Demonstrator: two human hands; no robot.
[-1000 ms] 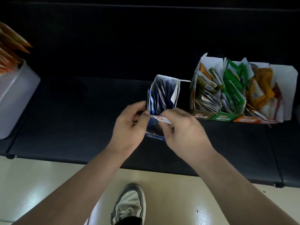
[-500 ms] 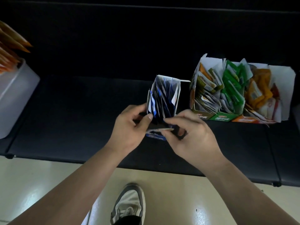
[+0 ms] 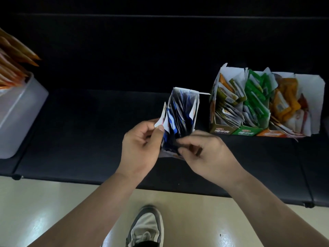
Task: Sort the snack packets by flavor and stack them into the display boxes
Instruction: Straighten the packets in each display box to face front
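Blue box [image 3: 184, 111]: stands on the dark bench [image 3: 89, 131], left of the three-box row [image 3: 258, 106]; blue-and-white packets upright inside.
Left hand [image 3: 140, 148]: thumb and fingers pinch a packet [image 3: 162, 119] at the blue box's left wall.
Right hand [image 3: 206, 154]: fingers curled at the blue box's front edge; whether they grip anything cannot be told.
Handling: packets judged light, thin, slippery, crushable; take by the sealed top edge.
Writing: front-panel characters on the row are unreadable.
Left of blue box: a white bin [image 3: 16, 113] of orange packets.
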